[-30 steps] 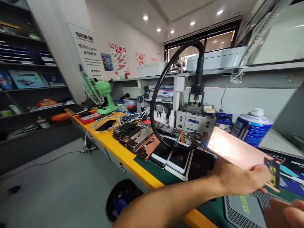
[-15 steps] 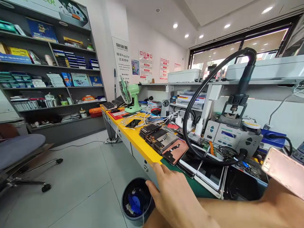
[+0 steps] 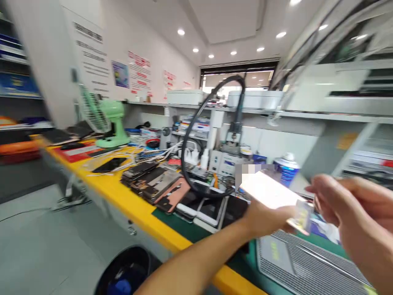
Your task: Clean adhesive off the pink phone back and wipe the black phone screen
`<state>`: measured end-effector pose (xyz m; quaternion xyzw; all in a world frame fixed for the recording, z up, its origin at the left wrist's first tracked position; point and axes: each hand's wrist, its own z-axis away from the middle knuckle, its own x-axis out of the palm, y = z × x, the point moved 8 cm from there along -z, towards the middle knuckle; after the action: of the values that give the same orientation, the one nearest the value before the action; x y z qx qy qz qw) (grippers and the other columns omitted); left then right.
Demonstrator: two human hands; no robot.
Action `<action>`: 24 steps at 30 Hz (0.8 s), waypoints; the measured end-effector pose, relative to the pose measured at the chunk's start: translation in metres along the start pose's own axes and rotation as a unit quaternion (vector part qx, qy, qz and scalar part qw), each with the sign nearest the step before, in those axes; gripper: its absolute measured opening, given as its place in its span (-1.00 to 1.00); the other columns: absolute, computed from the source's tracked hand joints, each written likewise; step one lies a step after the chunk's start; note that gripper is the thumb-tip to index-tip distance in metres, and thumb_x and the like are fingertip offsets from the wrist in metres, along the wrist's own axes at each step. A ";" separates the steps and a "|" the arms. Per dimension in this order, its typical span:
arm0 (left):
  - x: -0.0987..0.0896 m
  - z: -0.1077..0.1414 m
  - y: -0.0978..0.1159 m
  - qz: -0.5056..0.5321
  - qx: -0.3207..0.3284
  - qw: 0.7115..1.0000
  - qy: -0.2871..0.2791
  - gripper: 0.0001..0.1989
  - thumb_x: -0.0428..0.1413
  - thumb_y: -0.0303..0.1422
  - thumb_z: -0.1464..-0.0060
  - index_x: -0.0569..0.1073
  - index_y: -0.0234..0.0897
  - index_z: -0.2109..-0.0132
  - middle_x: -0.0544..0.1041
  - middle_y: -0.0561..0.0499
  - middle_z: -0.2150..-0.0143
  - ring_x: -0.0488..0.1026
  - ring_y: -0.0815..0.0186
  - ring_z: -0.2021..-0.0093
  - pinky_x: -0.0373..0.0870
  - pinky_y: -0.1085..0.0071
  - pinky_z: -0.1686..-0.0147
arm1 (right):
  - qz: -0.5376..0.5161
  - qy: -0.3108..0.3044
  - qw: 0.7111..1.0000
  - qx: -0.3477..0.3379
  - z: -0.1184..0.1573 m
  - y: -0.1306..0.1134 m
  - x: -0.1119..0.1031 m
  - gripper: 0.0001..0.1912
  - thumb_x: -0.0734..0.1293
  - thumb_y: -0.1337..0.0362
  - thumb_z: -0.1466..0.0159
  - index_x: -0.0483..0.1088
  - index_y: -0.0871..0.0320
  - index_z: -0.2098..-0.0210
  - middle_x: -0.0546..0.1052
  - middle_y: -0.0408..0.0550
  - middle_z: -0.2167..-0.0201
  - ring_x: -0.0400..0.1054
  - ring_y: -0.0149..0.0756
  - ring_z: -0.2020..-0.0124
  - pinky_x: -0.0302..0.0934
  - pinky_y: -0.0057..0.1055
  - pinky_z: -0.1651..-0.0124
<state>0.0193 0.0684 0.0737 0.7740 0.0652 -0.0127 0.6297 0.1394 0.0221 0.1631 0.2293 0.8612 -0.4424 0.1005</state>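
Observation:
My left hand [image 3: 270, 215] reaches across from the bottom and grips a thin phone [image 3: 270, 190] over the bench. Glare bleaches the phone's face to pale pink-white. At its right end sits a small clear piece with a yellowish patch [image 3: 303, 216], blurred. Close to that end is my right hand [image 3: 353, 209], its fingers curled and pressed together; whatever they may hold is hidden by blur. Below both hands lies a grey perforated metal plate [image 3: 307, 262] on the green mat [image 3: 181, 227].
Stacked phone screens [image 3: 153, 180] and tablets [image 3: 211, 209] cover the bench's middle. A black hose [image 3: 187, 151] arches from a repair station [image 3: 225, 164]. Farther left stands a green fan [image 3: 113, 123]. A blue-and-white can [image 3: 287, 170] is behind the phone. A black bin [image 3: 144, 262] sits on the floor.
The view has swung right. My right hand has gone from above the bin to the phone's right end, its fingers now curled. My left hand still holds the phone.

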 end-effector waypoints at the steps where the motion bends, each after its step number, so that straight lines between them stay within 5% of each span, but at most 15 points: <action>1: 0.019 -0.003 0.000 0.034 0.011 0.994 -0.102 -0.78 0.09 -0.29 -0.26 0.50 -0.39 0.18 0.56 -0.01 0.25 0.54 0.34 0.31 0.54 0.40 0.39 | 0.025 0.075 0.997 0.015 -0.007 0.008 -0.027 -0.68 0.36 -0.07 -0.24 0.40 0.05 0.38 0.32 -0.07 0.56 0.15 -0.24 0.55 0.02 -0.28 0.50; 3: 0.031 -0.006 0.002 0.092 0.054 0.978 -0.178 -0.81 0.13 -0.38 -0.21 0.48 -0.35 0.06 0.56 0.00 0.21 0.53 0.34 0.27 0.54 0.35 0.29 | 0.038 0.068 0.996 0.045 -0.022 0.029 -0.046 -0.62 0.36 -0.12 -0.23 0.41 0.09 0.37 0.34 -0.08 0.54 0.15 -0.29 0.56 0.01 -0.32 0.52; 6: 0.026 -0.009 0.000 0.139 0.088 0.967 -0.195 -0.98 0.16 -0.44 -0.07 0.48 -0.31 0.30 0.51 0.05 0.35 0.46 0.31 0.26 0.46 0.38 0.18 | 0.013 -0.152 0.983 0.101 -0.036 0.068 -0.024 -0.60 0.40 -0.08 -0.20 0.47 0.14 0.25 0.45 -0.09 0.46 0.22 -0.32 0.52 0.06 -0.39 0.50; 9: 0.024 -0.006 -0.003 0.147 0.083 0.962 -0.216 -0.95 0.15 -0.43 -0.04 0.42 -0.26 0.38 0.43 0.10 0.44 0.37 0.35 0.38 0.41 0.40 0.28 | -0.096 -0.372 0.912 0.143 -0.023 0.092 0.009 -0.63 0.44 -0.02 -0.19 0.49 0.19 0.26 0.49 -0.11 0.41 0.33 -0.33 0.44 0.15 -0.44 0.45; 11: 0.025 -0.004 -0.002 0.138 0.077 0.959 -0.234 -0.96 0.12 -0.44 -0.05 0.44 -0.26 0.37 0.43 0.08 0.44 0.36 0.34 0.39 0.39 0.39 0.31 | -0.153 -0.437 0.873 0.154 -0.013 0.099 0.021 -0.66 0.47 0.03 -0.16 0.46 0.21 0.36 0.45 -0.16 0.47 0.36 -0.34 0.44 0.15 -0.47 0.45; 16: 0.029 -0.005 0.000 0.109 0.083 0.955 -0.262 -0.93 0.14 -0.39 -0.05 0.50 -0.28 0.34 0.47 -0.01 0.37 0.39 0.25 0.30 0.38 0.32 0.21 | -0.199 -0.475 0.844 0.153 0.001 0.106 0.035 -0.69 0.48 0.09 -0.17 0.39 0.19 0.36 0.48 -0.18 0.50 0.33 -0.40 0.47 0.11 -0.51 0.47; 24: 0.030 -0.010 -0.006 0.216 0.049 0.952 -0.210 -0.74 0.10 -0.20 -0.20 0.49 -0.27 0.09 0.54 -0.04 0.23 0.46 0.27 0.25 0.42 0.35 0.19 | -0.255 -0.384 0.873 0.160 0.013 0.120 0.040 -0.77 0.43 0.14 -0.25 0.39 0.16 0.32 0.53 -0.14 0.43 0.37 -0.37 0.43 0.22 -0.50 0.43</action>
<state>0.0474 0.0815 0.0671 0.7792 -0.2381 -0.0421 0.5783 0.1627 0.0841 0.0542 -0.1728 0.7011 -0.6373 0.2690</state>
